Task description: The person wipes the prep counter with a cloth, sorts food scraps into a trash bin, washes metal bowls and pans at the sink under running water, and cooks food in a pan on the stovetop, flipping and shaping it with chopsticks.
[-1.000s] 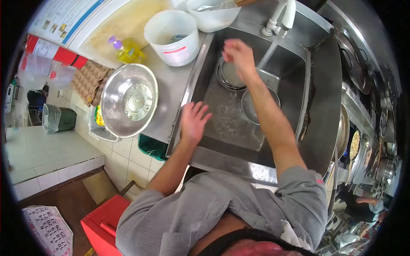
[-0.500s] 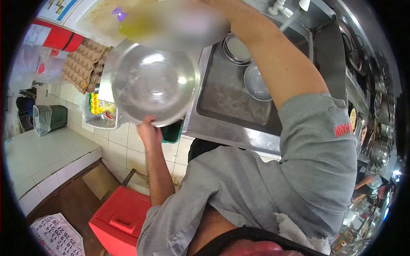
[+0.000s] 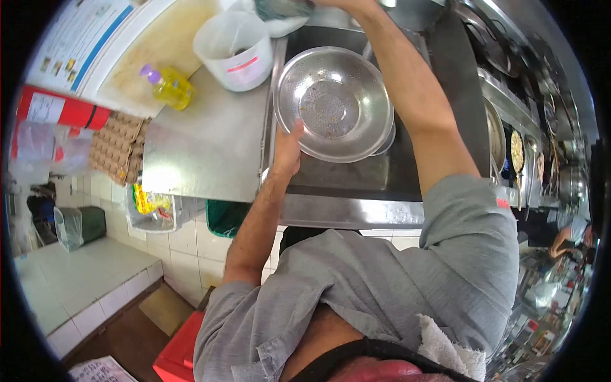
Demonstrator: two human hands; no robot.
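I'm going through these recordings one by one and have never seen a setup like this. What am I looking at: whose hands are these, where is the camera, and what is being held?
There is no robot here: these are a person's bare hands. All three pictures come from one camera worn on the head, looking forward and down, so the person's own grey shirt fills the bottom. The last picture is now.

The left hand has its grip on the rim of a perforated metal colander over the sink. The right hand is mostly cut off at the top edge, so I cannot tell what it holds.

On the steel counter left of the sink stand a yellow bottle with a purple top and a whitish bucket.
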